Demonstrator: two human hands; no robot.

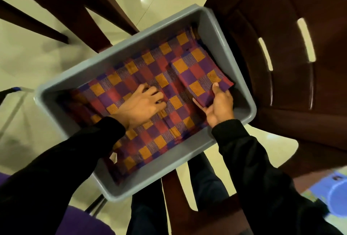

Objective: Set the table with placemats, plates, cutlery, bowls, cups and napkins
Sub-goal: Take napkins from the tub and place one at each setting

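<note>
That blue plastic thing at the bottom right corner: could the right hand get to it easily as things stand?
Probably not at once. The right hand is down inside the grey bin, gripping a folded checked cloth. The blue plastic thing lies outside the bin, back by that arm's elbow, so the hand would have to lift out first.

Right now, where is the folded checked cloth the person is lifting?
In the head view, the folded checked cloth sits at the right end of the grey tub, its near edge in the right hand.

Brown plastic chair [293, 77] beside blue stool [336, 195].
</note>
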